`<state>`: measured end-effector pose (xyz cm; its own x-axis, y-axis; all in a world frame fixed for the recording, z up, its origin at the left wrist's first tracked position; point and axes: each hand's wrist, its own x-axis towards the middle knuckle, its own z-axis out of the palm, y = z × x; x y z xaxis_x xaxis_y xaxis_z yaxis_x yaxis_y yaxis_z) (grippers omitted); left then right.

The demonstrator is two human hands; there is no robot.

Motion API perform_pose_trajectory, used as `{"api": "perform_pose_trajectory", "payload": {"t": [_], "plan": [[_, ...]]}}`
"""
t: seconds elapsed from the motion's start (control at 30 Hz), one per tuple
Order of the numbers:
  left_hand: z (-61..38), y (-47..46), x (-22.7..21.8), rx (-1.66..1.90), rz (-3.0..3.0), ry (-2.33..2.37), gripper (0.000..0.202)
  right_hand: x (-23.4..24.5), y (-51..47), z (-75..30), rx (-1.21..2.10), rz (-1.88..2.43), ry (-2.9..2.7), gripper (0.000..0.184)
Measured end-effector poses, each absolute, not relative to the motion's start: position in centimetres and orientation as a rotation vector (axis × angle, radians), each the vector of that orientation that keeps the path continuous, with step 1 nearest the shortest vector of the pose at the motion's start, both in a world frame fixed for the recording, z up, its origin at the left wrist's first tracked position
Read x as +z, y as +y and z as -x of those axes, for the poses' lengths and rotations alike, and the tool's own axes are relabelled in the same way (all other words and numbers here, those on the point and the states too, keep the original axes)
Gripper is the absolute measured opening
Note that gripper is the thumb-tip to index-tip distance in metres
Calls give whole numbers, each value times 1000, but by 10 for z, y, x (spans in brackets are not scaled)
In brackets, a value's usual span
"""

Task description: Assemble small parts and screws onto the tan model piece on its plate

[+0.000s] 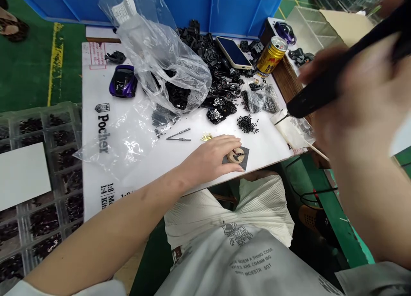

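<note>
At centre top, a clear plastic bag (163, 60) holds black parts; a smaller bag (260, 100) to its right holds screws. The divided tray (45, 108) at the left edge has small dark parts in its cells. The left hand (213, 159) lies open and flat, fingertips touching a small round block (236, 156) at the lower centre of the white board (269, 146). The right hand (362, 103), blurred at the right, grips a black screwdriver (324, 88).
</note>
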<state>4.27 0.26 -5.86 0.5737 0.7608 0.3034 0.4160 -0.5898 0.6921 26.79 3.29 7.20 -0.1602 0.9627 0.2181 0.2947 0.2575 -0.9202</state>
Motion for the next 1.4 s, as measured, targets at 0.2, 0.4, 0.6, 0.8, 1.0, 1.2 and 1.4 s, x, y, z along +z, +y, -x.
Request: {"api": "perform_pose_trajectory", "payload": {"t": [0.2, 0.4, 0.6, 0.8, 1.0, 1.2, 1.4], "plan": [[-39, 4, -54, 799, -2258, 937, 79, -14, -5, -285, 729, 1332, -2120, 26], [-35, 5, -54, 924, -2339, 913, 59, -27, -14, -275, 678, 1292, -2149, 21], [-34, 6, -47, 1212, -2408, 784, 16, 2, -18, -262, 1342, 1424, -1632, 42], [-30, 6, -39, 1256, -2653, 843, 22, 9, -29, -246, 1550, 1320, -1442, 45], [-31, 5, -37, 1451, -2749, 844, 20, 7, -38, -246, 1520, 1252, -1503, 40], [-34, 1, -37, 1531, -2740, 835, 18, 8, -46, -238, 1497, 1209, -1425, 41], [-35, 0, -44, 1453, -2681, 810, 31, 4, -49, -239, 1352, 1230, -1472, 35]]}}
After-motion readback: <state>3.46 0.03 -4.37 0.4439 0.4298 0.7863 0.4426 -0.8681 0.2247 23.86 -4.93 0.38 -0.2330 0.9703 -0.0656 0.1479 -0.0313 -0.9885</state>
